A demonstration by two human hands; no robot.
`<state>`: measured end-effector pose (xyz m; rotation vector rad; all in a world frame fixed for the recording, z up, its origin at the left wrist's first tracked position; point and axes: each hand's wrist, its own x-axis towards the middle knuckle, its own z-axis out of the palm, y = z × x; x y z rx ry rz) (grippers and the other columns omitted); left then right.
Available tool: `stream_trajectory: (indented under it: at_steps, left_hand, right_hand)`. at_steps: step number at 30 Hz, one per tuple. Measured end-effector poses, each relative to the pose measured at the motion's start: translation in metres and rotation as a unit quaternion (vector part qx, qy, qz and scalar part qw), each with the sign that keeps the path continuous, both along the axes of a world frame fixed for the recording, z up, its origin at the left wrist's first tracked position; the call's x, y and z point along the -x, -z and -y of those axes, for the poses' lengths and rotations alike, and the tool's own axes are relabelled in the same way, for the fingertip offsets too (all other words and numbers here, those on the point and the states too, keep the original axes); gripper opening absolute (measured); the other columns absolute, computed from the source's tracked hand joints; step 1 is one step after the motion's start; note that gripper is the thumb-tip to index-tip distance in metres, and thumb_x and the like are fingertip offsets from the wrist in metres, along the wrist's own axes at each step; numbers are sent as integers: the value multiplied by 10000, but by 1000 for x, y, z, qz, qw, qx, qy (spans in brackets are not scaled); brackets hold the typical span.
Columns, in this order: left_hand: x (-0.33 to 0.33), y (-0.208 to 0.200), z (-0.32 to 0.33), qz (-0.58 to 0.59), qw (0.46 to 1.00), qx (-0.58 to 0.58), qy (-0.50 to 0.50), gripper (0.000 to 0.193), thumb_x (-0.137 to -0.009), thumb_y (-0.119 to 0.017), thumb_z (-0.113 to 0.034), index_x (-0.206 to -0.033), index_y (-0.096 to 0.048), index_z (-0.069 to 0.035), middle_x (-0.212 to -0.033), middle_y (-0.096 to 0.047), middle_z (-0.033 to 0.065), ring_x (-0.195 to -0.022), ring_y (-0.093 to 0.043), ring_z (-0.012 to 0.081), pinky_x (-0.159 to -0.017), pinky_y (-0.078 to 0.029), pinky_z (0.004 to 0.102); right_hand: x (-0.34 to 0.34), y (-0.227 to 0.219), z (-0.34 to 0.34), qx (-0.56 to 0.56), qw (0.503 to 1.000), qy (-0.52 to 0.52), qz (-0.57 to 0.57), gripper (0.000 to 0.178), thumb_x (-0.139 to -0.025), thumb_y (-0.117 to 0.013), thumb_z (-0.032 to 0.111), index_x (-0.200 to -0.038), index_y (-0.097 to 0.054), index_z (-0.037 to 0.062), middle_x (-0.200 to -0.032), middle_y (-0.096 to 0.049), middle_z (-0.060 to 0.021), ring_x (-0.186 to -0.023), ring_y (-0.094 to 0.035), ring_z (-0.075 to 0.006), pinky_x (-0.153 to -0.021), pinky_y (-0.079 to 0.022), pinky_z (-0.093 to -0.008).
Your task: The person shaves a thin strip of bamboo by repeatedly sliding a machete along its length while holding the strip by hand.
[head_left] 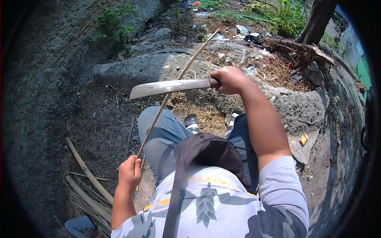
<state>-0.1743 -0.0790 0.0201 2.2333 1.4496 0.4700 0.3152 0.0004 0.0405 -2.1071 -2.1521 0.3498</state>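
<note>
My right hand (231,80) is closed round the dark handle of a machete (166,87). Its broad, worn grey blade points left and crosses over a long thin wooden stick (194,58). I cannot tell whether the blade touches the stick. My left hand (129,174) grips the stick near its lower end, beside my left thigh. From there the stick slants up and to the right, with its far tip above a concrete ledge. A dark bag (210,154) on a strap lies across my lap between the two arms.
A rough concrete ledge (135,67) runs ahead of my feet, with litter and dry straw (274,77) behind. A wall (35,103) rises at left. Cut branches and thin strips (89,170) lie at lower left. A tree trunk (317,22) stands far right; a small yellow-red packet (303,139) lies right.
</note>
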Motion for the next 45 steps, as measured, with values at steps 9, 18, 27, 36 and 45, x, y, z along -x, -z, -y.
stream_trajectory:
  at_steps: [9,18,27,36,45]
  left_hand:
    - [-5,5,6,21,997,19,69,201,-1019,-626,-202,-941,-652,-18,-672,-620,168,-622,-637,357,-592,-490,408]
    - [-1,20,-1,25,996,87,20,247,-1029,-622,-233,-912,-628,-16,-655,-589,156,-579,-577,326,-576,-462,408]
    - [25,53,12,-11,996,88,-17,235,-1064,-559,-233,-1021,-633,-14,-776,-638,194,-705,-632,370,-648,-485,438]
    - [24,79,19,15,995,93,-34,321,-1086,-526,-307,-940,-550,-22,-697,-588,228,-655,-600,466,-585,-455,484]
    - [39,90,-2,13,993,114,1,331,-1076,-542,-305,-917,-526,-15,-695,-573,244,-671,-579,497,-585,-446,485]
  right_hand:
    - [-91,58,-2,-67,923,251,-285,298,-742,-780,172,-982,-688,20,-820,-675,-65,-735,-621,-189,-690,-501,-378]
    - [-36,23,-3,-126,955,121,-240,255,-779,-779,195,-928,-660,25,-760,-655,-119,-752,-652,-238,-720,-509,-390]
    - [0,-7,7,-14,997,67,-18,235,-807,-710,206,-1037,-719,160,-1032,-746,-130,-1022,-719,-335,-880,-575,-465]
    - [-1,6,3,69,996,25,-40,247,-788,-774,231,-1013,-724,142,-1008,-750,-117,-1029,-717,-327,-873,-556,-445]
    - [-46,32,-8,-41,980,128,-149,341,-780,-796,278,-1036,-735,61,-958,-739,-196,-912,-709,-365,-821,-542,-448]
